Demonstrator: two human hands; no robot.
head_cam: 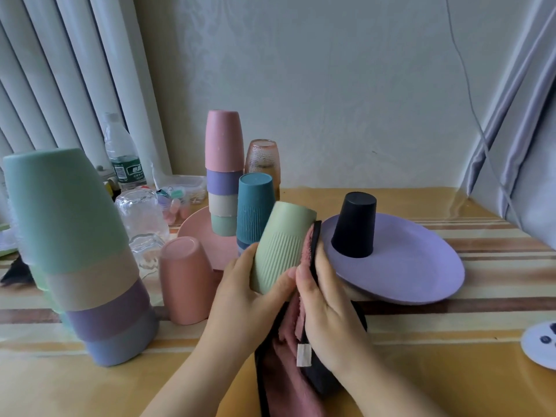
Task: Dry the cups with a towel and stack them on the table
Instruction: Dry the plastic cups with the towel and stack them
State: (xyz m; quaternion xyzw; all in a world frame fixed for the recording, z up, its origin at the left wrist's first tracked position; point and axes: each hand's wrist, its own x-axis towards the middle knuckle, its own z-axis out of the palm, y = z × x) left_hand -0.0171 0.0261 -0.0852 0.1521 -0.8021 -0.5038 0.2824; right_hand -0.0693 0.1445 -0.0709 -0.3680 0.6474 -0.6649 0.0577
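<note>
Gripped green cup (278, 246) in left hand (249, 293), pressed towel (305, 254) against ribbed side with right hand (323, 299); best rotated slowly, following grooves.

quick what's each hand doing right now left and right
Left hand: fingers curled round the light green cup, holding it.
Right hand: holding the pink towel against the cup's side.

Two bare forearms — left hand (240, 291), right hand (323, 308) — no sleeves visible.

Tilted ribbed green cup (281, 246) against pink towel (293, 350)
</note>
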